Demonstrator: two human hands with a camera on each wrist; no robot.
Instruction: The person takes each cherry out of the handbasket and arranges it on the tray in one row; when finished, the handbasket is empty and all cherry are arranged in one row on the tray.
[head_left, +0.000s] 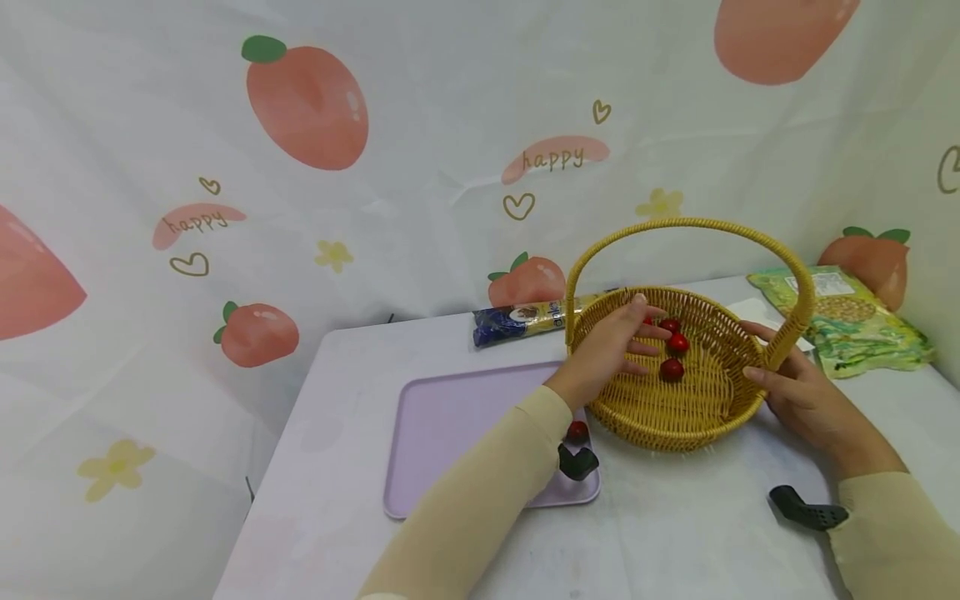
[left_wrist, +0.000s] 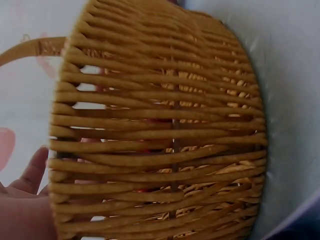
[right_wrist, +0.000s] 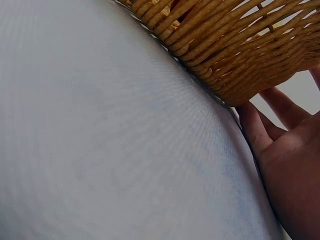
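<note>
A yellow woven basket with a tall arched handle stands on the right part of the table. Several small round red fruits lie inside it. My left hand reaches over the basket's left rim with its fingers spread and extended, and I see nothing held in it. In the left wrist view the basket's weave hides most of that hand. At the right side my right hand holds the basket near the foot of the handle, thumb and fingers on either side of it. The right wrist view shows the thumb touching the basket's edge.
A lilac tray lies left of the basket, partly under my left forearm; one red fruit is at its right edge. Behind lies a blue and yellow packet. A green and yellow bag sits at the back right, before a printed cloth backdrop.
</note>
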